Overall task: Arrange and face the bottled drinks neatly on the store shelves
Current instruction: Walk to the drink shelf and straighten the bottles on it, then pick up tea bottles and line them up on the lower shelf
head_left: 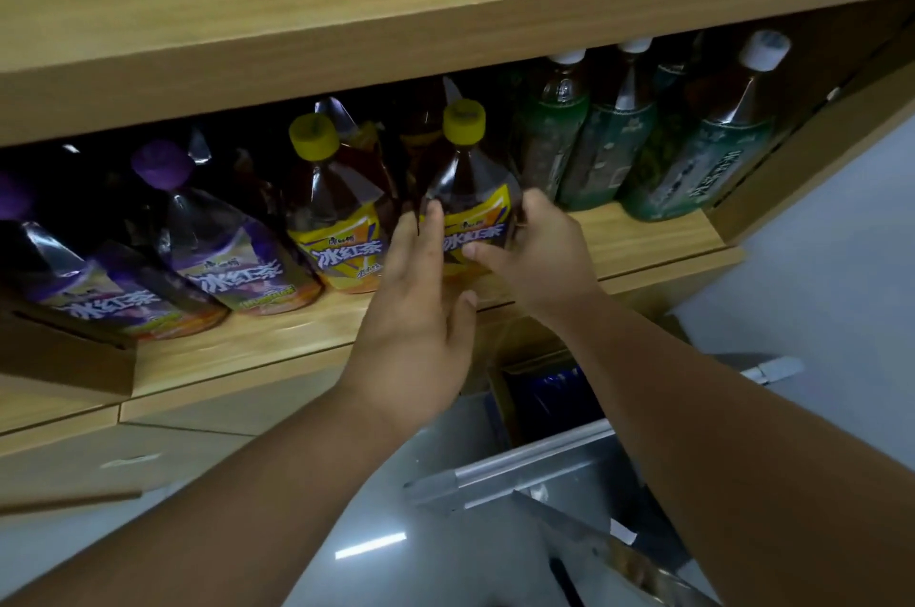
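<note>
Gripping a yellow-capped bottle [468, 205] from both sides, left hand [413, 309] and right hand [537, 255] fingers closed around its label, at the shelf [307, 334] front, another yellow bottle [336, 210] just left, green bottles [614, 146] right.

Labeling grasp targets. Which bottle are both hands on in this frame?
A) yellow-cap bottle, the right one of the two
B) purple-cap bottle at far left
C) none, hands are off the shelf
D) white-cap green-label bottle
A. The left hand and right hand wrap either side of the right yellow-cap bottle, its label facing out between the fingers; the purple-cap bottles and green-label bottles stand untouched.
</note>
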